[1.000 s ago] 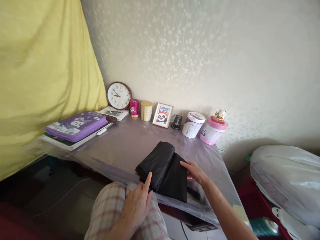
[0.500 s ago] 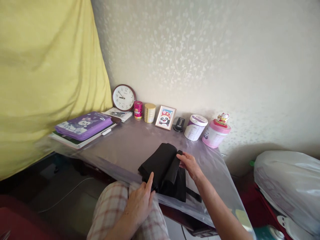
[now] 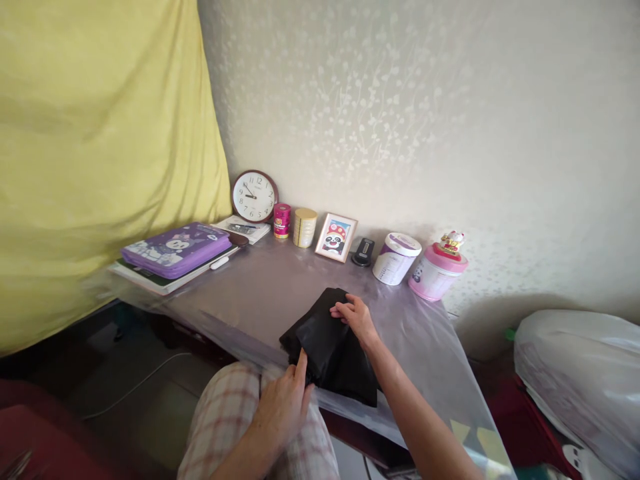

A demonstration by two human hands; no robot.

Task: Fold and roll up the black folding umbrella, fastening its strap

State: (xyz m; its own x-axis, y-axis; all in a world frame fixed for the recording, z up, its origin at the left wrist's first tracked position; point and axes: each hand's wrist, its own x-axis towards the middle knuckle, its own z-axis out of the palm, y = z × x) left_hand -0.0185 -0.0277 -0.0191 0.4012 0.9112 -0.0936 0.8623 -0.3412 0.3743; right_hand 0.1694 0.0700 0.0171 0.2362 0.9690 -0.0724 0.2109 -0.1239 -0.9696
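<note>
While my left hand lays its extended index finger on the near side of the folded black sheet, my right hand comes over the far side with its fingers bent. From my end of the feed I cannot tell whether either hand pinches the material or only presses it. The sheet lies at the front edge of the counter, near the wearer's plaid trousers. Behind it, I see a framed panda picture, a white-and-purple tub and a pink tub topped by a lucky-cat figurine. A round clock stands farther left.
</note>
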